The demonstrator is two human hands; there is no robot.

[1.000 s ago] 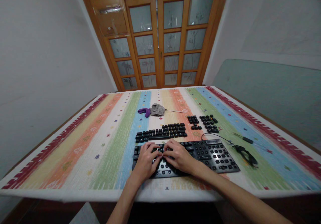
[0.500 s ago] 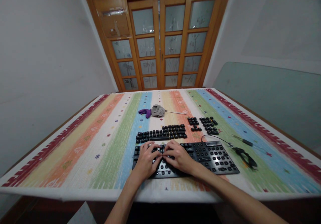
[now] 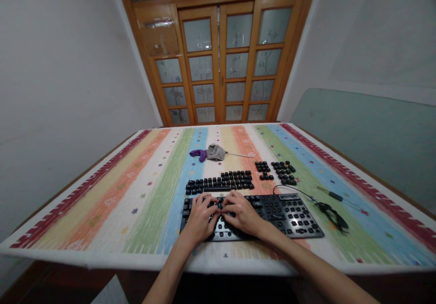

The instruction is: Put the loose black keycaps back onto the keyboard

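Observation:
A black computer keyboard [image 3: 277,224] lies near the table's front edge. Bare key sockets show on its right part and lower rows, while keycaps sit along its upper left. Over its left half, my left hand [image 3: 204,213] rests with fingers bent, thumb and fingertips drawn together. My right hand [image 3: 240,213] meets it from the right in a similar pinch, the fingertips of both nearly touching. Whatever is between them is too small and covered to make out. Just behind the keyboard, loose black keycaps [image 3: 220,182] lie in rows around a long space bar [image 3: 217,189].
More keycaps [image 3: 284,172] lie in groups at the back right. A coiled cable [image 3: 332,215] and a dark-handled screwdriver [image 3: 335,196] rest right of the keyboard. Farther back lie a grey cloth [image 3: 215,152], a purple cloth piece [image 3: 198,154] and a thin rod [image 3: 240,154].
The view has tilted up slightly, so the table and keyboard sit a little lower in the picture. Both hands keep nearly the same place and pinched pose on the keyboard.

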